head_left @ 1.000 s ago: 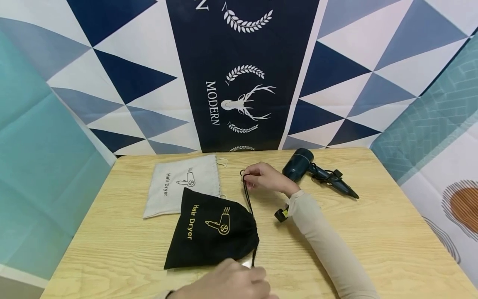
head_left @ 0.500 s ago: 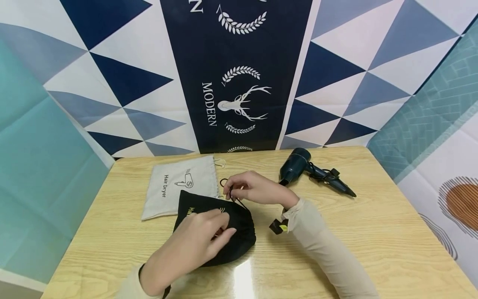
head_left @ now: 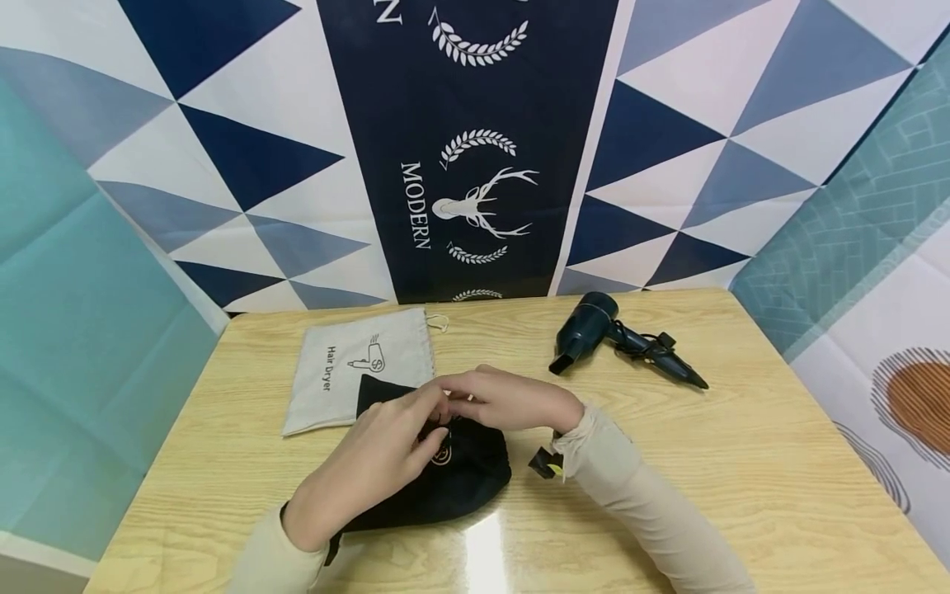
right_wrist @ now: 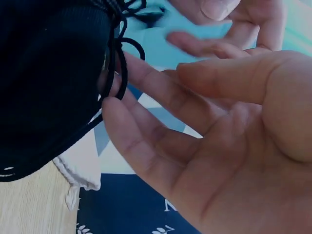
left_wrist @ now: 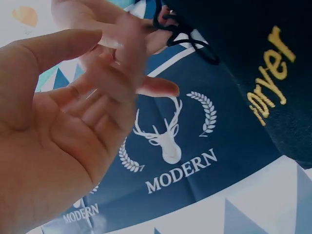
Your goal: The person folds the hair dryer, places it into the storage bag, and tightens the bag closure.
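"Hair Dryer" is printed sideways on the pale bag [head_left: 355,373]. On the black bag [left_wrist: 263,68], "Dryer" can be read in yellow letters. "MODERN" is printed on the dark wall panel [head_left: 519,99], below a lone "N".

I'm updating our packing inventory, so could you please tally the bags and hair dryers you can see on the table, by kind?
Bags: 2 (one black bag, one pale grey bag)
Hair dryers: 1 (a dark hair dryer with its cord wrapped around the handle)
Total: 3
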Available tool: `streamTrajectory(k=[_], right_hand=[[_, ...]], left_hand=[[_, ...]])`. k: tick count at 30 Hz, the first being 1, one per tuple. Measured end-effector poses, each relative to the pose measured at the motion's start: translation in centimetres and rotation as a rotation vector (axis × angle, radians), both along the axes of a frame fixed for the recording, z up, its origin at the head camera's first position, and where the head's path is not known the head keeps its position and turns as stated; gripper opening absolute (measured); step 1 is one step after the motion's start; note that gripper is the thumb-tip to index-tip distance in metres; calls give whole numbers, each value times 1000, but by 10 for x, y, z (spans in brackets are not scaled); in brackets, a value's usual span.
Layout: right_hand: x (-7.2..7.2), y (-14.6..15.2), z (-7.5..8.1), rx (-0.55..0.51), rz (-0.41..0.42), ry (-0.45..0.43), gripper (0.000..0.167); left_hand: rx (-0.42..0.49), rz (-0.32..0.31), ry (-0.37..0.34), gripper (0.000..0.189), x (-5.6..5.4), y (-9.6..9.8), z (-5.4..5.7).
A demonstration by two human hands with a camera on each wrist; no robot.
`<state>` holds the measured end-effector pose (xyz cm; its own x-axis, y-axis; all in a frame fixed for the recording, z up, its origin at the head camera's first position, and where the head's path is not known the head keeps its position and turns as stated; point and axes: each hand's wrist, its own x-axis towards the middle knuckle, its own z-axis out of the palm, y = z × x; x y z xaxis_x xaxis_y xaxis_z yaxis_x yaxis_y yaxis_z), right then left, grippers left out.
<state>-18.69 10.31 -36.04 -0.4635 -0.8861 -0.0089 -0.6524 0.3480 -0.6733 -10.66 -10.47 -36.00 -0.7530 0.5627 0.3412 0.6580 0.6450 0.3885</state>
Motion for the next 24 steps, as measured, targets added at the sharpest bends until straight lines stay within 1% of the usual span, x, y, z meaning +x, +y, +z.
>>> streamTrajectory(k=[3,4,5,7,9,11,13,15,17,21,24], right_hand=[[-4,3,2,18,-45,11,32],[-5,5,3,26,-65,14,34],[-6,8,4,34,-88,17,35],[-9,15,7,50,-144,27,35],[-10,24,10,52,-205,33,35],[-11,38,13,52,-269,47,34],[-11,54,14,44,-332,60,34],[-11,72,13,35,-388,89,33],[-11,93,9,17,-440,104,32],[-12,136,0,3,-554,142,30],[-15,166,-3,6,-630,182,30]], left_hand=[[-33,20,47,20,-6,1,-8],[-64,25,57,22,-9,3,-11],[-102,31,52,26,-11,4,-15],[-188,37,18,36,-14,7,-23],[-261,33,-34,46,-14,9,-29],[-299,33,-88,53,-13,12,-33],[-312,37,-122,54,-11,14,-34],[-320,45,-135,54,-10,14,-35],[-328,48,-145,54,-8,16,-35],[-332,57,-140,50,-5,17,-36],[-331,66,-144,48,-2,17,-36]])
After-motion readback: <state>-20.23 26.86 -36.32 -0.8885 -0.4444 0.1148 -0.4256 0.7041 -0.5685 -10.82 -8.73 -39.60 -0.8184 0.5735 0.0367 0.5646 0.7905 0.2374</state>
